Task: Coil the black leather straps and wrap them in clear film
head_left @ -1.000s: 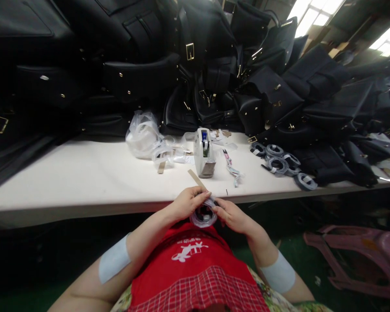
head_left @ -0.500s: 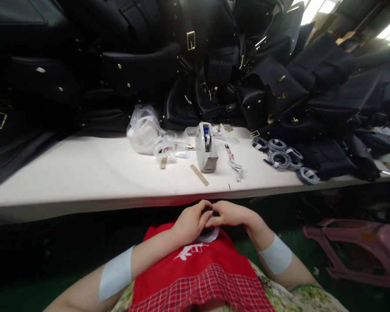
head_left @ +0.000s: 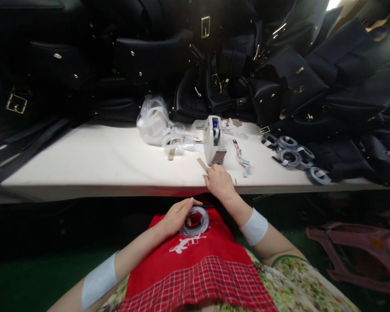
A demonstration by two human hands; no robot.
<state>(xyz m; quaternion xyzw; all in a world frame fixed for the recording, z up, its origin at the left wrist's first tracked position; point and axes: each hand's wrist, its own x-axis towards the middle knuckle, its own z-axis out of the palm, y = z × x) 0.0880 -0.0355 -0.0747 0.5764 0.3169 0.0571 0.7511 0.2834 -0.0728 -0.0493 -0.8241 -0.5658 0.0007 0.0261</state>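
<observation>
My left hand (head_left: 178, 215) is closed around the edge of a coiled strap (head_left: 201, 221), dark inside with a shiny clear wrapping, held in front of the red apron. My right hand (head_left: 220, 182) reaches over the table's front edge, fingers curled, just before the tape dispenser (head_left: 211, 143). A thin brown strip (head_left: 202, 164) lies beside its fingertips, partly covered by them. Whether the fingers pinch the strip, or tape from the dispenser, is hidden.
Black bags (head_left: 195, 91) with gold buckles are piled along the back. Crumpled clear plastic (head_left: 154, 123) lies left of the dispenser. Several wrapped coils (head_left: 289, 158) and a small pink-and-white scrap (head_left: 242, 160) are to its right. A pink stool (head_left: 360, 247) stands at lower right.
My right hand has left the coil and moved up and forward to the dispenser's front. My left hand keeps the coil, now more visible, and the view has shifted slightly.
</observation>
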